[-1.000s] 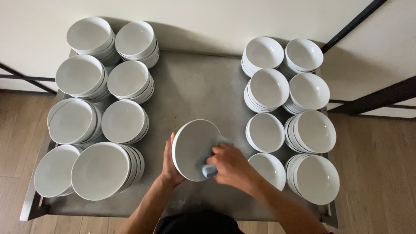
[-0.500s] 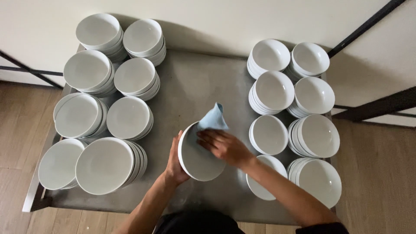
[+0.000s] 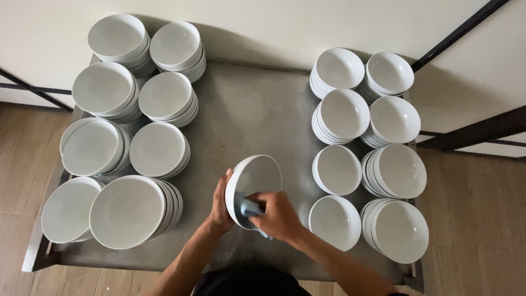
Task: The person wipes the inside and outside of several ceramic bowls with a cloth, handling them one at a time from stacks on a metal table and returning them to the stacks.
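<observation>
Since half a second ago: blue cloth (image 3: 249,208) gone from above the bowl's upper rim down into its lower inside, right hand (image 3: 278,215) gone down with it. White bowl (image 3: 253,186) tipped a little more upright, mouth turned toward the right hand and the camera.

Left hand (image 3: 220,204) clasped on the bowl's left rim and back, fingers curled round the outside, thumb side hidden behind the rim. Right hand clenched on the cloth, pressing it against the bowl's inner wall near the bottom edge; part of the cloth showing below the knuckles.

Bowl held off the bench (image 3: 257,115), above its near middle strip, directly between the two hands: left hand on its left, right hand at its lower right and partly inside. Rim an oval running from lower left to upper right. Both hands equally close, each touching.

To the left, stacks of larger white bowls (image 3: 129,211), nearest stack well apart from the left wrist. To the right, stacks of smaller white bowls (image 3: 334,222), nearest one just beside the right forearm, no contact visible. Open grey bench surface ahead of the bowl, a broad lane between the two groups of stacks running to the wall (image 3: 263,27). Near edge of the bench just below the wrists, wooden floor (image 3: 482,219) on either side.
</observation>
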